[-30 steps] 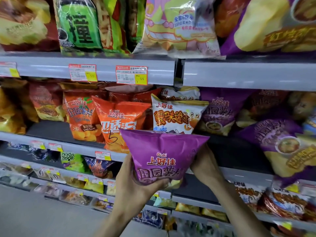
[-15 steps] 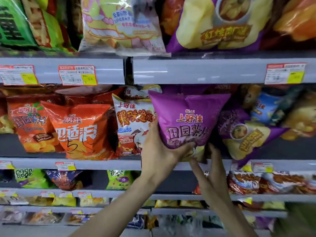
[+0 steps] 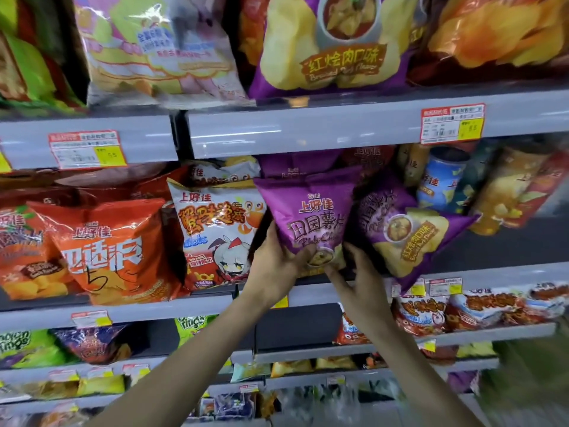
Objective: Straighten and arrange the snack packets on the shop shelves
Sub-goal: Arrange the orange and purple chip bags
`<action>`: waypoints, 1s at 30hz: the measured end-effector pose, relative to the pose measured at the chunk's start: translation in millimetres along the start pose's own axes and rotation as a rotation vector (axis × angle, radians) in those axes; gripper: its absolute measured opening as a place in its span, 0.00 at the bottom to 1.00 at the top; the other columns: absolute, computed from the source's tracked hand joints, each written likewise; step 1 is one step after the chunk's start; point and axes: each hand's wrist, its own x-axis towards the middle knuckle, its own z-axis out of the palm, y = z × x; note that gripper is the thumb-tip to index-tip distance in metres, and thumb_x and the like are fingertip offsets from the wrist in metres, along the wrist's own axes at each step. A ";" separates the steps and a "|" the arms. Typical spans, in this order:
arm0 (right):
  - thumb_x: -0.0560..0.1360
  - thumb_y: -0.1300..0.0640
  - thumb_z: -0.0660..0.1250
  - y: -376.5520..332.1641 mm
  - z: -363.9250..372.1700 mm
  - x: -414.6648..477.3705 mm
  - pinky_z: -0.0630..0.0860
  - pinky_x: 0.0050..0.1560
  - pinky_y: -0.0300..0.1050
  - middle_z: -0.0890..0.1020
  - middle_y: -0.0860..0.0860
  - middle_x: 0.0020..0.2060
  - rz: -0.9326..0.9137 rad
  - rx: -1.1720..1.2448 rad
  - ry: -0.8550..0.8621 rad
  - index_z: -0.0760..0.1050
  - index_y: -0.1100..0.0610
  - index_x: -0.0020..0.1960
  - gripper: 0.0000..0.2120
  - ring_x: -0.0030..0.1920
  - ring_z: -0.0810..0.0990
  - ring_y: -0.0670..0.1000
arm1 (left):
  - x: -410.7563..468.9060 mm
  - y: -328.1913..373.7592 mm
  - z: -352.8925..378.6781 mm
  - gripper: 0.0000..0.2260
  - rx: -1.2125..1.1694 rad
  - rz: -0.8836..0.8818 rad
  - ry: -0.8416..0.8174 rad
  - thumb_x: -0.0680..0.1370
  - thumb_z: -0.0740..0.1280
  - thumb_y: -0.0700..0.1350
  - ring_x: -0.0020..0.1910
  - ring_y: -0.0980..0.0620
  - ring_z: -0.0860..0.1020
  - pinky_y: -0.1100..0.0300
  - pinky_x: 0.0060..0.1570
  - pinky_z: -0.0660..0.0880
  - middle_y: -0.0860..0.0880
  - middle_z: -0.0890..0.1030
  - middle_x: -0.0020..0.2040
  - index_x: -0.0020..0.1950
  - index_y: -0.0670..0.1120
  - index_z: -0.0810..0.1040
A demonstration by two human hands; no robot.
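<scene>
A purple chips packet (image 3: 311, 211) stands on the middle shelf (image 3: 492, 271), between a white cartoon packet (image 3: 215, 229) and a tilted purple packet (image 3: 409, 238). My left hand (image 3: 277, 263) grips its lower left side, thumb across the front. My right hand (image 3: 360, 282) is at its lower right corner, fingers spread against the bottom edge and the shelf lip. More purple packets sit behind it, mostly hidden.
Orange packets (image 3: 110, 248) fill the middle shelf's left part. Big bags (image 3: 326, 44) crowd the top shelf above a grey rail with price tags (image 3: 451, 123). A blue-labelled packet (image 3: 440, 183) leans at the right. Lower shelves (image 3: 480, 331) hold small packets.
The purple packet has gone from mid-air in front of the shelves up onto the middle shelf, now standing there. Both hands followed it; the view shifted right.
</scene>
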 end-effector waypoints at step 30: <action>0.84 0.39 0.57 -127.0 -56.2 -113.4 0.63 0.74 0.49 0.69 0.49 0.76 0.290 -0.944 -0.091 0.61 0.48 0.81 0.28 0.77 0.64 0.53 | -49.8 -24.0 -37.6 0.20 0.270 0.345 -0.358 0.81 0.71 0.52 0.63 0.45 0.80 0.51 0.54 0.77 0.50 0.81 0.65 0.72 0.53 0.78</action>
